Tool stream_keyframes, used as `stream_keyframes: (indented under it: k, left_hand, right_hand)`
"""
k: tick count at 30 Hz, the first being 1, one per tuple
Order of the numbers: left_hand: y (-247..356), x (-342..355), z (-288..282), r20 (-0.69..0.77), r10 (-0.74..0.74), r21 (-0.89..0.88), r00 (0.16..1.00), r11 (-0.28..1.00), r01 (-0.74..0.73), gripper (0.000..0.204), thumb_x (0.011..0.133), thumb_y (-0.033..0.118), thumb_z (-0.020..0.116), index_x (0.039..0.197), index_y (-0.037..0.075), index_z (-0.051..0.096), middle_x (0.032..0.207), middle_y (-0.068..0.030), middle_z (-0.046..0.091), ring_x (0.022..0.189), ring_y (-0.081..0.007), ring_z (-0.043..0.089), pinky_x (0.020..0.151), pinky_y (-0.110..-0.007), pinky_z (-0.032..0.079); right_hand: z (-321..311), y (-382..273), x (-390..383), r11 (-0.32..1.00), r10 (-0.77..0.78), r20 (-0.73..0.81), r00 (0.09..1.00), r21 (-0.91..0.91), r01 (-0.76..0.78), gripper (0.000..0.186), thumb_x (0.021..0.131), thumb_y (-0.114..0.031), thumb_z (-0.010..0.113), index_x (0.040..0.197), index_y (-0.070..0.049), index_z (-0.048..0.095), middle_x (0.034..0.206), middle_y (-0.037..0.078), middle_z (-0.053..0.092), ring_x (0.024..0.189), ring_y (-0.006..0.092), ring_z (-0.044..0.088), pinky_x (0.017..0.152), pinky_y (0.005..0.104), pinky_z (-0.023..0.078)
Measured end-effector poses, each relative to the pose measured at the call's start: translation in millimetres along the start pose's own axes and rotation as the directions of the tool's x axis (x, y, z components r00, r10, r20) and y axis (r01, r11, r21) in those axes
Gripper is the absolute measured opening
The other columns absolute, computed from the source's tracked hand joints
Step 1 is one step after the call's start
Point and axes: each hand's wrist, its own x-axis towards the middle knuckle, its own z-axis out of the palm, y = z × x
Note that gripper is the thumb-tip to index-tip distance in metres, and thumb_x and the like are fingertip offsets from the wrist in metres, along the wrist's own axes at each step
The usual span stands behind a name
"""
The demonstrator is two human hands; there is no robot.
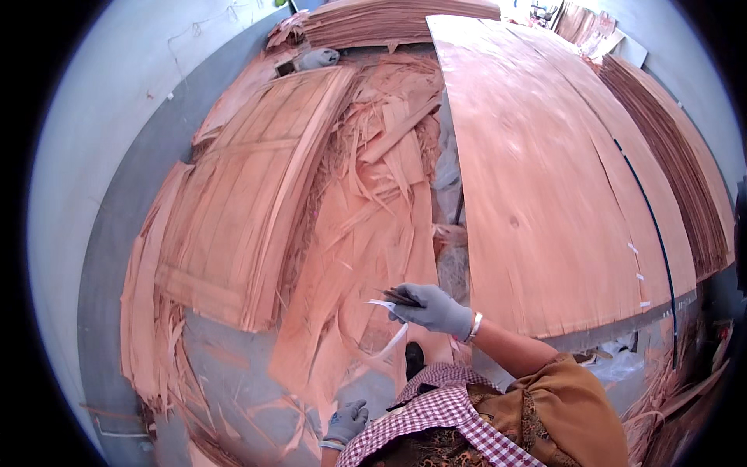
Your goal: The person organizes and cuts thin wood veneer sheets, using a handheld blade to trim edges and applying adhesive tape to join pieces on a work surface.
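My right hand (440, 311), in a grey glove, is closed around a dark, slim tool (403, 297) whose kind I cannot make out. A white strip (380, 303) sticks out beside the tool, and another pale strip (389, 345) hangs below the fingers. Low down, near my apron, my left hand (347, 423) wears a grey glove too; its fingers are apart with nothing in them. To the right of my right hand lies a wide stack of wood veneer sheets (537, 202), with small white tape pieces (640, 277) near its right side.
Veneer scraps (354, 241) cover the floor ahead. A stack of narrower veneer (241, 187) stands at the left, a further stack (401, 23) at the back. A dark rod or strip (655, 218) runs along the right-hand sheets, beside another veneer pile (669, 156). Plastic film (449, 179) lies between stacks.
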Motion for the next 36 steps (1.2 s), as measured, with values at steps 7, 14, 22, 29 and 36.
stream_keyframes:
  k: [7, 14, 22, 29, 36]
  left_hand:
    - [-100, 116, -49, -0.171, -0.179, -0.399, 0.969, 0.912, 0.098, 0.036, 0.088, 0.026, 0.054, 0.114, 0.003, 0.060, 0.108, -0.0176, 0.063, 0.098, -0.0269, 0.062, 0.087, -0.034, 0.047]
    - [-202, 206, -123, 0.252, -0.566, -0.274, 0.785, 0.736, 0.619, 0.037, 0.089, 0.030, 0.053, 0.112, 0.001, 0.061, 0.105, -0.0146, 0.064, 0.095, -0.0231, 0.060, 0.083, -0.033, 0.047]
    - [-219, 467, -326, 0.229, -0.548, 0.005, 0.805, 0.827, 0.562, 0.041, 0.090, 0.034, 0.053, 0.108, -0.001, 0.062, 0.102, -0.0112, 0.064, 0.091, -0.0188, 0.059, 0.079, -0.031, 0.047]
    - [53, 722, -429, 0.026, 0.306, -0.033, 0.952, 0.952, -0.305, 0.033, 0.093, 0.024, 0.049, 0.106, -0.004, 0.062, 0.096, -0.0059, 0.064, 0.085, -0.0141, 0.056, 0.076, -0.029, 0.046]
    - [305, 774, -368, 0.253, 0.719, -0.232, 0.647, 0.694, -0.681, 0.026, 0.089, 0.013, 0.056, 0.112, 0.001, 0.061, 0.102, -0.0099, 0.065, 0.091, -0.0160, 0.060, 0.083, -0.026, 0.046]
  right_hand:
    - [-48, -42, 87, 0.981, -0.094, -0.137, 0.986, -0.184, 0.068, 0.021, 0.086, -0.015, 0.060, 0.102, -0.002, 0.056, 0.086, 0.013, 0.066, 0.075, 0.0199, 0.065, 0.067, 0.0309, 0.050]
    - [-87, -15, 129, 0.970, 0.065, -0.207, 0.976, -0.215, -0.110, 0.020, 0.087, -0.022, 0.059, 0.100, -0.007, 0.056, 0.073, 0.011, 0.061, 0.062, 0.0224, 0.060, 0.058, 0.0340, 0.045]
    - [-106, -13, 205, 0.973, 0.124, -0.566, 0.815, -0.093, -0.212, 0.018, 0.087, -0.019, 0.059, 0.100, -0.007, 0.057, 0.073, 0.009, 0.062, 0.063, 0.0202, 0.058, 0.061, 0.0318, 0.045]
    - [-197, -58, 156, 0.972, 0.110, -0.904, 0.413, 0.011, -0.235, 0.028, 0.089, -0.017, 0.058, 0.111, 0.000, 0.056, 0.093, 0.004, 0.061, 0.081, 0.0137, 0.057, 0.077, 0.0266, 0.047]
    - [-267, -134, 125, 0.929, -0.015, -0.991, -0.135, 0.036, -0.369, 0.034, 0.091, -0.019, 0.056, 0.119, 0.000, 0.054, 0.087, 0.004, 0.063, 0.068, 0.0034, 0.054, 0.054, 0.0118, 0.037]
